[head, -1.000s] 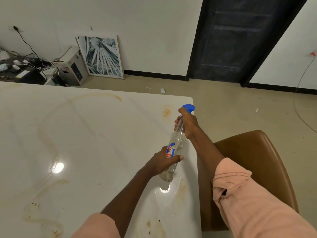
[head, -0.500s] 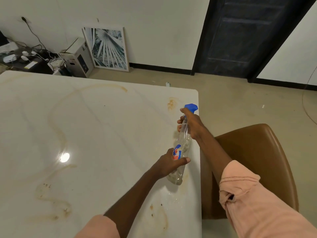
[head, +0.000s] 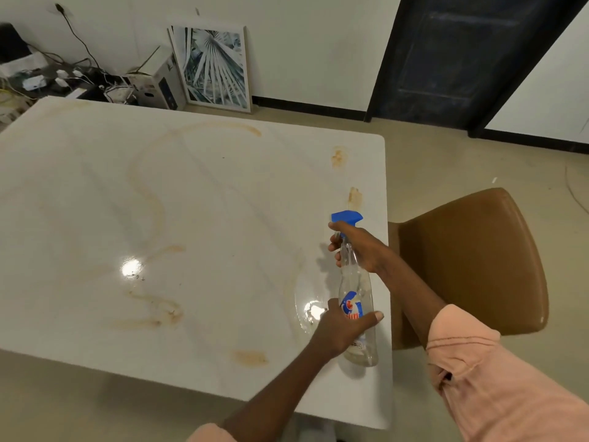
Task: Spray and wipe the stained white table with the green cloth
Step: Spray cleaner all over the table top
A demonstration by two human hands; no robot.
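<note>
A clear spray bottle [head: 355, 282] with a blue trigger head sits tilted over the right side of the white table [head: 207, 218]. My right hand [head: 363, 250] grips its neck just under the blue head. My left hand [head: 342, 328] wraps around its lower body by the label. Brown stains run in curves and patches across the table top, and a wet patch [head: 307, 309] shines beside the bottle. No green cloth is in view.
A brown padded chair [head: 471, 266] stands against the table's right edge. Behind the table lie a framed leaf picture [head: 212, 67], a white box [head: 156, 81] and tangled cables and plugs [head: 63, 79]. A dark door [head: 462, 55] is at the back right.
The view has pulled back and shifted, showing the table's near edge. Both hands keep hold of the bottle, which has come nearer along the table's right edge.
</note>
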